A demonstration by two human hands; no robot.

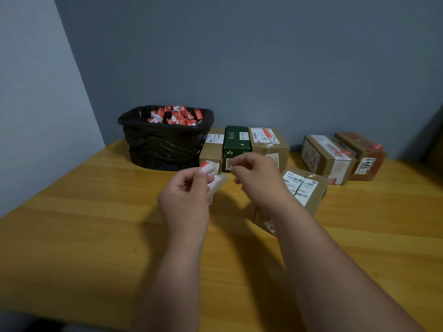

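Note:
My left hand (185,200) is raised over the wooden table (84,224) and pinches a small white paper strip with a red end (212,180). The strip is blurred. My right hand (257,180) hovers just to its right with fingers curled; whether it holds anything I cannot tell. A cardboard parcel with a white shipping label (304,190) lies on the table under my right forearm, partly hidden by it.
A bin lined with a black bag (165,144) stands at the back left, full of several red and white paper scraps (176,115). Beside it stand two brown boxes (212,149) (269,144) with a dark green box (236,144) between them. Two more parcels (327,159) (364,156) sit at the back right.

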